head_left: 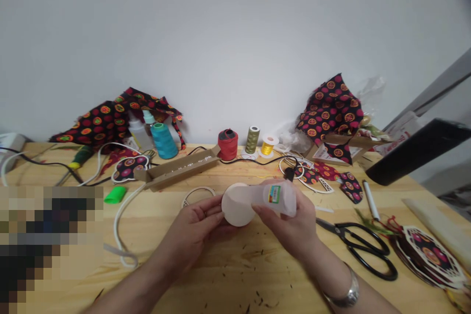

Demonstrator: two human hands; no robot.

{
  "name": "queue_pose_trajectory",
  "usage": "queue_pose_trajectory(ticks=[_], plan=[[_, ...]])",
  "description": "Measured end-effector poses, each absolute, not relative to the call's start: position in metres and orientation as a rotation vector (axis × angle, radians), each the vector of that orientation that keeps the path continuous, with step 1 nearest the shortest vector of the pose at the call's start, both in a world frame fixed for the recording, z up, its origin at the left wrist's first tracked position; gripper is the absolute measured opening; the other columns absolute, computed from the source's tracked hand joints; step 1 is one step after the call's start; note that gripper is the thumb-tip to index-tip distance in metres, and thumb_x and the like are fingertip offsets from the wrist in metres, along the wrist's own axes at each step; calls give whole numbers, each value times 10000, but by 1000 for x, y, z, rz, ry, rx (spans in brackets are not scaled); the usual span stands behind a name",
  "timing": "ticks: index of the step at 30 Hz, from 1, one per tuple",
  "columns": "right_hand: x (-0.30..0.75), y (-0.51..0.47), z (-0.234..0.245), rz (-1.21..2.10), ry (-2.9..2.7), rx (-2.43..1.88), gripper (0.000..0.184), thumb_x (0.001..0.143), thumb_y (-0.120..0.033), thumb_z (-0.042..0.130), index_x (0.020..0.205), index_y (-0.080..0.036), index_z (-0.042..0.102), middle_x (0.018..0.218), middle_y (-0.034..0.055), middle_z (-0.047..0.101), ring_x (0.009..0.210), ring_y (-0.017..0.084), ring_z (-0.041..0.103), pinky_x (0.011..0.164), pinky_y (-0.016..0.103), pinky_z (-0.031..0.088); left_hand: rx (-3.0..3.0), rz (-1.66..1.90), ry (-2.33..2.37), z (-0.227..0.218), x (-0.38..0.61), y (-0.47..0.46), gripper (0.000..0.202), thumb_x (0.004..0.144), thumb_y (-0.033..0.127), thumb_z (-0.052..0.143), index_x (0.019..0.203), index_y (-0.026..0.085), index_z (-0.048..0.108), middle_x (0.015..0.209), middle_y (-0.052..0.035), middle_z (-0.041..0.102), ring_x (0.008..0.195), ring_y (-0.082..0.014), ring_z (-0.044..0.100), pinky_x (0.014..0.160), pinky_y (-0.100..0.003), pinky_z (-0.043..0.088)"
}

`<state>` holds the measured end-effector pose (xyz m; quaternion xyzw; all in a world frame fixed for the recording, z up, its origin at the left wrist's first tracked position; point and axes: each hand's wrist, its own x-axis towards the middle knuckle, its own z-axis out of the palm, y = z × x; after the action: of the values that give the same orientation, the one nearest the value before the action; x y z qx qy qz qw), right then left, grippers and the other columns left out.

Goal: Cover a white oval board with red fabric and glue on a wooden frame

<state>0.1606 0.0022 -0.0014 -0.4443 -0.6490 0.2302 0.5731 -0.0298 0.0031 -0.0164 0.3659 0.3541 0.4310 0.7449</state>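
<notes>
My left hand [195, 228] curls its fingers against the edge of a round white disc [237, 204] above the middle of the wooden table [235, 274]. My right hand [287, 221] grips a translucent plastic squeeze bottle [275, 197] with a small coloured label. The bottle lies on its side, and its narrow end is pressed against the disc. My fingers hide part of the disc and the bottle's lower side.
Black-handled scissors [364, 250] lie to my right. Several thread spools [228, 144] stand at the back, beside a cardboard strip [178, 169] and patterned black fabric [331, 108]. White cord [119, 225] curves on the left. A pixelated blur covers the lower left corner.
</notes>
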Motion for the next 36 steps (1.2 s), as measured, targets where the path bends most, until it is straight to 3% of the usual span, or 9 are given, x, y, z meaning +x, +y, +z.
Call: queue_pose_trajectory(ticks=[9,15,23,29,36], plan=[[161,3,-1,521,-1588,-1029,237,679,-245,728,873,-223,592,823,21,650,711,166,616,637,277,519,825,919,761,-18,-31,3,360,792,152,653,1134,265,653,1041,-35,734,968,-203,665,849,-300,516],[163,7,-5,513,-1437,-1114,191,687,-264,719,808,-210,582,720,-3,625,599,145,591,530,255,506,819,911,753,-17,-30,3,354,786,156,660,1120,272,660,1050,-27,732,977,-196,661,849,-292,513],[161,1,-2,503,-1589,-1059,242,683,-242,732,879,-222,590,831,17,646,710,158,615,640,278,523,830,904,797,-15,-30,2,358,771,172,671,1123,239,664,1025,-58,739,964,-224,668,859,-330,509],[163,6,-3,468,-1458,-1149,183,695,-281,718,793,-208,581,697,-3,622,583,143,585,517,257,504,821,903,793,-16,-29,2,341,766,174,676,1103,228,677,1032,-67,735,969,-229,666,852,-330,516],[160,1,-2,550,-1547,-1058,225,686,-262,733,849,-220,584,795,15,638,687,162,611,623,285,522,831,902,790,-16,-30,4,356,759,173,684,1110,236,673,1041,-67,733,972,-233,664,846,-326,515]])
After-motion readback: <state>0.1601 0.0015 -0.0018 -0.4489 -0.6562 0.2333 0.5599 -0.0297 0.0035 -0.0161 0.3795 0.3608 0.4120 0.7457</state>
